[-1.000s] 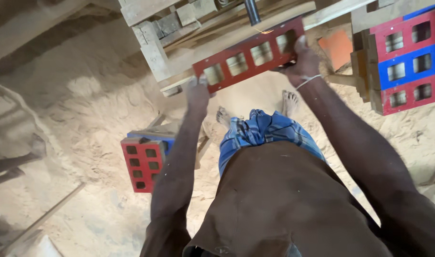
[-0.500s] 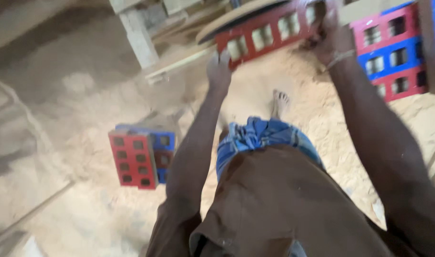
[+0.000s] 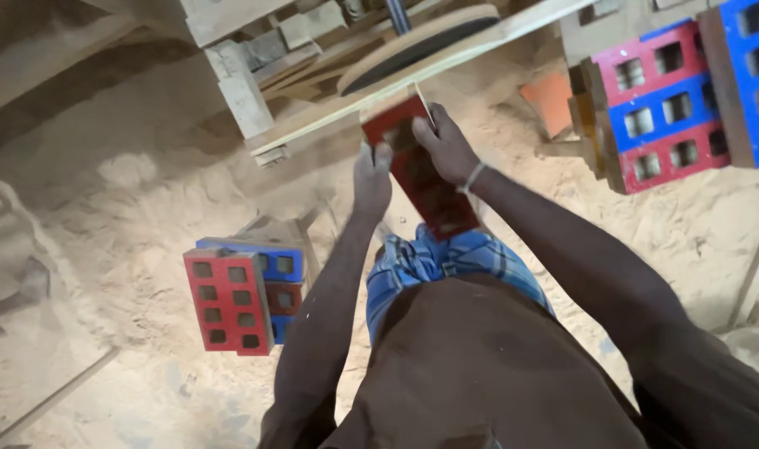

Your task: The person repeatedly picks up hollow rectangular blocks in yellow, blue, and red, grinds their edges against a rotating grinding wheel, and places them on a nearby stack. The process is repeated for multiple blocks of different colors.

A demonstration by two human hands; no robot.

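Note:
Both of my hands hold a red wooden panel (image 3: 429, 187) with square cut-outs, turned so it points from my waist up toward a round sanding disc (image 3: 413, 46) on a wooden machine frame (image 3: 255, 108). My left hand (image 3: 371, 179) grips its left edge. My right hand (image 3: 446, 145), with a thin bangle at the wrist, covers its far end just below the disc. The panel's upper corner sits close under the disc's rim; whether they touch I cannot tell.
A stack of red and blue cut-out panels (image 3: 238, 295) stands on the sawdust floor (image 3: 130, 216) to my left. More red and blue panels (image 3: 670, 100) lean at the upper right beside an orange piece (image 3: 550, 96). Wooden planks lie at the left.
The red panel, held crosswise a second ago, has been swung end-on toward the disc. My hands have come close together on it, and the view has shifted left.

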